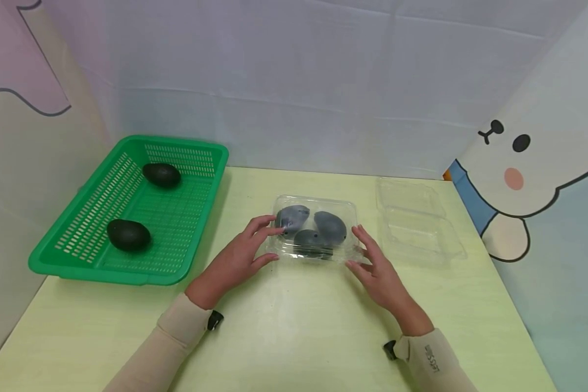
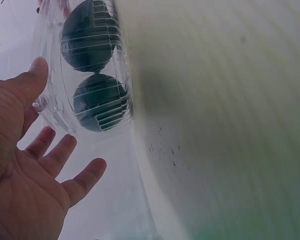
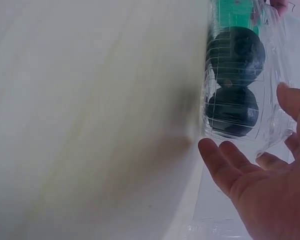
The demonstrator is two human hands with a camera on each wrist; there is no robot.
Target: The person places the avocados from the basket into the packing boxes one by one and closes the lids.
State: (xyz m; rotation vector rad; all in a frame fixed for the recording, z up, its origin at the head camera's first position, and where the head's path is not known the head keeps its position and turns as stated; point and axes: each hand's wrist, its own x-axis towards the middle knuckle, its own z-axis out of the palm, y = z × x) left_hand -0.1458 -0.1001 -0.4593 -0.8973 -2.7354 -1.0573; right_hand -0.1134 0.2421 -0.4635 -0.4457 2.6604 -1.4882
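Note:
A clear plastic clamshell box (image 1: 284, 247) lies on the table in front of me with its lid down. Three dark avocados (image 1: 330, 228) show through the plastic. At the box's left side is my left hand (image 1: 240, 256), fingers spread and fairly straight, fingertips right at the edge. My right hand (image 1: 379, 275) is at the right side in much the same way, thumb near the front corner. In the left wrist view the thumb reaches the lid rim of the box (image 2: 55, 95). The right wrist view shows loosely extended fingers (image 3: 220, 165) beside the box's end.
On the left stands a green plastic basket (image 1: 191, 256) holding two more dark avocados, one far (image 1: 161, 175) and one near (image 1: 128, 235). To the right an open clear clamshell box (image 1: 416, 226) lies on the table (image 1: 294, 337). A printed curtain (image 1: 294, 109) borders the table's back.

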